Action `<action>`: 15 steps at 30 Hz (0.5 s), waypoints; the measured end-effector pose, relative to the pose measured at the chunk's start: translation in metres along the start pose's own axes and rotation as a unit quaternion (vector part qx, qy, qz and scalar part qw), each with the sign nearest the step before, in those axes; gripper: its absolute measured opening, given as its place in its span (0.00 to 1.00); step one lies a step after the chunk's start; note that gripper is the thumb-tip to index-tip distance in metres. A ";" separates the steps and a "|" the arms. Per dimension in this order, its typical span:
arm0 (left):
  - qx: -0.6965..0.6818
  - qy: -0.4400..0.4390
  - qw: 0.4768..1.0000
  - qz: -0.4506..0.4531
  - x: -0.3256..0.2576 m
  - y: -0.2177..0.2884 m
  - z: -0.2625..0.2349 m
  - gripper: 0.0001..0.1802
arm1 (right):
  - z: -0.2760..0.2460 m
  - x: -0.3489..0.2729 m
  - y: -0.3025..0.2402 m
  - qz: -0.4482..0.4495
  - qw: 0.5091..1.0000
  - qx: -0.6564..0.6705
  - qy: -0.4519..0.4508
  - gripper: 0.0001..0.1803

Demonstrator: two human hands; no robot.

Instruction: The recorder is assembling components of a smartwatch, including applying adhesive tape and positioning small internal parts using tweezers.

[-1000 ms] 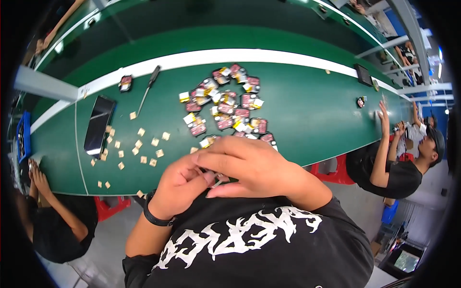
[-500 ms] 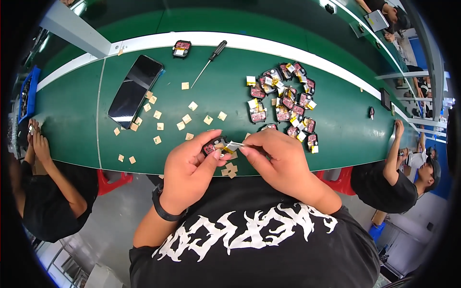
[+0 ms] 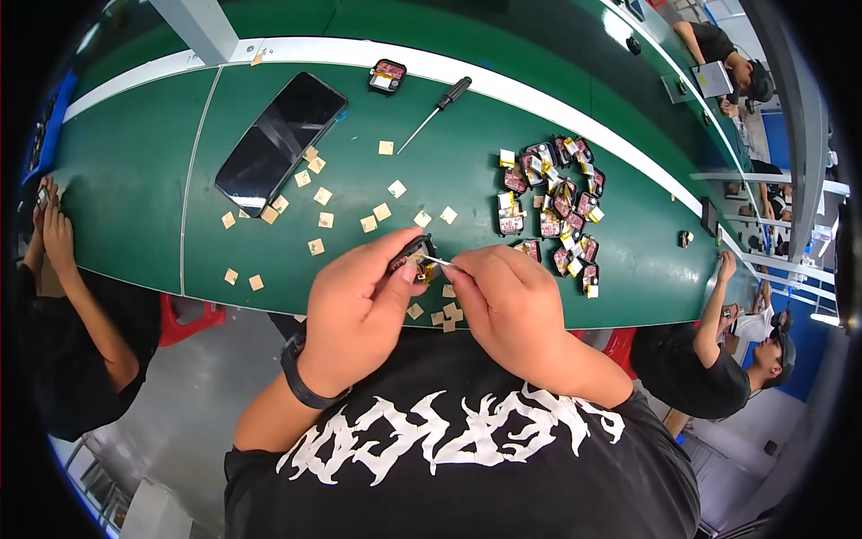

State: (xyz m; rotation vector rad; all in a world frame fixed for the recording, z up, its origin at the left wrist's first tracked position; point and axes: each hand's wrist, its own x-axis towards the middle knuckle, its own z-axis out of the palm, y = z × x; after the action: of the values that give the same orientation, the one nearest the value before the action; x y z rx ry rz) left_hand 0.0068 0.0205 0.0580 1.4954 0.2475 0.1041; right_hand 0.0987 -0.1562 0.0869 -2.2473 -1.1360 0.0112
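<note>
My left hand (image 3: 355, 296) is closed around a small black device housing (image 3: 420, 244) with a red circuit board inside, held above the table's near edge. My right hand (image 3: 514, 292) pinches a thin silver battery (image 3: 436, 260) between thumb and fingertips, at the housing's right side. The battery shows almost edge-on, and a bit of yellow tape lies below it. Fingers cover much of the board, so I cannot tell how the battery joins it. Loose beige square pads (image 3: 449, 316) lie just below my hands.
Several similar housings with batteries (image 3: 563, 199) cluster to the right. A black phone (image 3: 281, 144), a screwdriver (image 3: 436, 113), scattered beige pads (image 3: 382, 211) and one housing (image 3: 387, 76) lie on the green table (image 3: 135, 180). People sit at both sides; a white rail (image 3: 359, 52) runs along the back.
The battery in my right hand has turned from showing its flat face to nearly edge-on, against the housing. The whole view has swung, shifting the table things.
</note>
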 end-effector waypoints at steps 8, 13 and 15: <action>-0.293 -0.024 0.946 -0.133 -0.001 -0.006 -0.004 0.18 | -0.003 -0.002 -0.004 0.186 0.966 0.177 -0.036 0.07; -0.284 -0.004 0.954 -0.092 -0.003 -0.010 0.003 0.15 | -0.005 -0.007 -0.003 0.180 0.938 0.282 -0.091 0.17; -0.267 -0.007 0.960 -0.079 -0.004 -0.010 0.004 0.14 | 0.000 -0.009 0.006 0.100 0.964 0.238 -0.064 0.18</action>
State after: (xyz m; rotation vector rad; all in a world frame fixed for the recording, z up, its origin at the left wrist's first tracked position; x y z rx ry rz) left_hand 0.0029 0.0152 0.0491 0.9344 0.2996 0.0280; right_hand 0.0975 -0.1649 0.0814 -1.9325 -0.8518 0.4685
